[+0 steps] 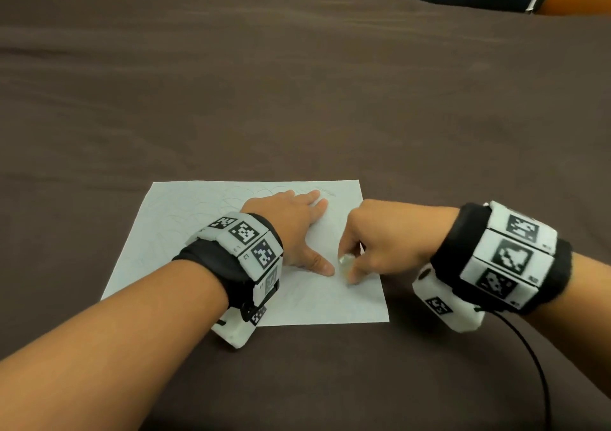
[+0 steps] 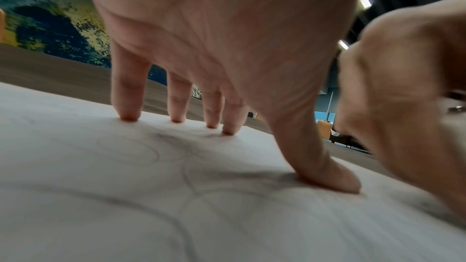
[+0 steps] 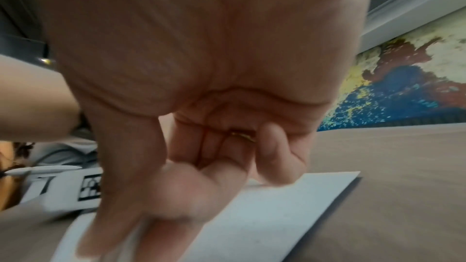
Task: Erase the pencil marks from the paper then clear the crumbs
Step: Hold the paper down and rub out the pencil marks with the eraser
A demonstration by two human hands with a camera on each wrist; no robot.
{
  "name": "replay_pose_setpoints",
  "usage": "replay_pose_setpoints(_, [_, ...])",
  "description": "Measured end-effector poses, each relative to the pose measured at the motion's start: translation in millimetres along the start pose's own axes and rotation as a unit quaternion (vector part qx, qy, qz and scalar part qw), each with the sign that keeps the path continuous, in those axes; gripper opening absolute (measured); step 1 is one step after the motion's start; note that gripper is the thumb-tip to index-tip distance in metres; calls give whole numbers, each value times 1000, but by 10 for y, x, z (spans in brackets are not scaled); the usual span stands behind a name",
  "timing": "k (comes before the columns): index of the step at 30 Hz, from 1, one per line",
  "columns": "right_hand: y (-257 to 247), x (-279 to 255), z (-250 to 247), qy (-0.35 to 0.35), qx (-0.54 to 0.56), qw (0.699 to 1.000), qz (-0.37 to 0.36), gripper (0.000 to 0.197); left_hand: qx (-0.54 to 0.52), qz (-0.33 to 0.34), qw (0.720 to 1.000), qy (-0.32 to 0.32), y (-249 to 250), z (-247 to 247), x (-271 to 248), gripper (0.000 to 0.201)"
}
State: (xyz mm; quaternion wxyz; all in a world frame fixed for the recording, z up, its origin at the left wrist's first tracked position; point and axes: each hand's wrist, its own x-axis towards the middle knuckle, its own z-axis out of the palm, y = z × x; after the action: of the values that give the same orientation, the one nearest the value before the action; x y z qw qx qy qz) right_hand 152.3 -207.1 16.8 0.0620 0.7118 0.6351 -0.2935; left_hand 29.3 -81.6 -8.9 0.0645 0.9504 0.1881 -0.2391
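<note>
A white sheet of paper [image 1: 185, 249] with faint looping pencil marks [image 2: 189, 176] lies on the brown table [image 1: 297, 100]. My left hand [image 1: 299, 229] lies flat on the sheet, fingers straight and spread, with the fingertips [image 2: 128, 115] and thumb pressing it down. Just right of that thumb, my right hand [image 1: 350, 272] pinches a small pale eraser [image 1: 346, 262] and holds its lower end against the paper near the right edge. In the right wrist view the right hand's fingers [image 3: 176, 186] are curled and blurred over the paper [image 3: 264, 216], and the eraser is hidden.
A black cable [image 1: 535, 364] runs from my right wristband toward the near edge of the table. Orange chairs [image 1: 578, 1] stand past the far corners. Bare tabletop surrounds the sheet on all sides.
</note>
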Motion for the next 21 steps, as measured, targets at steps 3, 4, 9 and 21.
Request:
replay_pose_setpoints(3, [-79,-112,105,-49,2,999,-19,13,-1,-6,1000,-5,9,-19,-1,116])
replay_pose_setpoints(4, [-98,-130,113,-63,1,998,-22,11,-2,-6,1000,-5,10,-19,-2,116])
replay_pose_setpoints(9, [11,-30,-55,-8,-5,1000,8,24,-1,-3,1000,2,10,-2,-6,117])
replay_pose_setpoints(21, [-14,-156,80,-54,26,998,-10,18,9,-1,1000,-1,5,-11,10,117])
